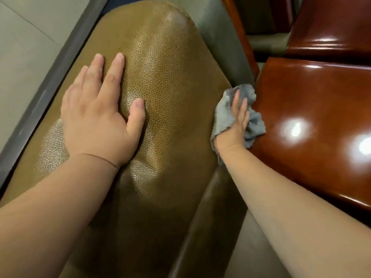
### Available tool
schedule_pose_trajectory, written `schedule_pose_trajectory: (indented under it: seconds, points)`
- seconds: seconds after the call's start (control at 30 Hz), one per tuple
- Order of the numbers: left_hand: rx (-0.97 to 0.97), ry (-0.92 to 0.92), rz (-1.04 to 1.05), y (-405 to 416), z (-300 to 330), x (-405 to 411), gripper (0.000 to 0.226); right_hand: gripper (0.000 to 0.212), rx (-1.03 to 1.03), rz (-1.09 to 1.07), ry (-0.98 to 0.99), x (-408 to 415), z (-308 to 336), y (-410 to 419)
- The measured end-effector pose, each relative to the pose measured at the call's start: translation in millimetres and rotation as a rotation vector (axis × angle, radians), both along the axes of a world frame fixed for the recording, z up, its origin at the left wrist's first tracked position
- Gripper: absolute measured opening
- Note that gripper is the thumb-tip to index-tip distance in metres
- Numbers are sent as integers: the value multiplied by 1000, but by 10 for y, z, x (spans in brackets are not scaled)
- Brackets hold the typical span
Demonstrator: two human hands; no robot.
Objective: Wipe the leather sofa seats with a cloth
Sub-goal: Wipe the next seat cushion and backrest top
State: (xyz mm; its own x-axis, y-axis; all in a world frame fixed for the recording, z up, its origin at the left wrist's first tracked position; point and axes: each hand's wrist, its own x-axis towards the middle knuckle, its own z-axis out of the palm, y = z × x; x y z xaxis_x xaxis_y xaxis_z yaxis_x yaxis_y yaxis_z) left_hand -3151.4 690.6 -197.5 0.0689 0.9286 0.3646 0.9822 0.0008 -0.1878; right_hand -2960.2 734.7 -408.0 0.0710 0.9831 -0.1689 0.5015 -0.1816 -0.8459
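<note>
Pale tiled floor (24,47), glossy red-brown wooden table (313,109), bright light reflections

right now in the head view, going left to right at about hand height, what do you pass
grey frame strip → left hand flat on the tan leather seat cushion → right hand pressing the grey cloth → glossy reddish-brown wooden surface

seat cushion (160,81): pebbled glossy leather | cloth (224,115): soft grey fabric | table (313,109): glossy wood

Lounge or waiting area: leather seat (160,81), glossy wooden armrests (313,109).
</note>
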Motion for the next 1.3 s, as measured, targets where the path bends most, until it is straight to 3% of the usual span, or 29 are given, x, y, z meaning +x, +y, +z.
schedule_pose_trajectory:
  seconds: [0.03, 0.1, 0.23, 0.37, 0.57, 0.77, 0.87, 1.0, 1.2, 1.3]
  points:
    - [-1, -6, -4, 20, -11, 16, 71, 92, -75, -15, -87, -11, 19, 57]
    - [-6, -5, 0, 9, -2, 6, 72, 91, -205, -90, 2, -183, 228, -108]
    - [-17, -9, 0, 3, 36, -1, 73, 123, -58, 116, 180, -493, 750, -1073]
    - [-34, -19, 15, 5, 15, 20, 74, 114, -141, 68, 260, -434, 903, -758]
    - [-29, -21, 32, -13, 26, 21, 74, 97, 134, -42, 249, -216, 384, -483]
    - [-30, -24, 22, -10, 23, 20, 73, 78, 41, -228, 403, 26, 364, -573]
    - [-30, -23, 20, -5, 19, 15, 73, 66, 94, -148, 400, -102, 514, -626]
    - [-25, -19, 11, -3, 23, -3, 72, 80, 157, 39, 236, -292, 323, -740]
    - [-22, -15, 13, 7, 9, 1, 71, 71, -39, -188, 323, -46, -2, -434]
    - [-15, -16, 9, -3, 14, 3, 71, 78, 35, -231, 404, -146, 326, -430]
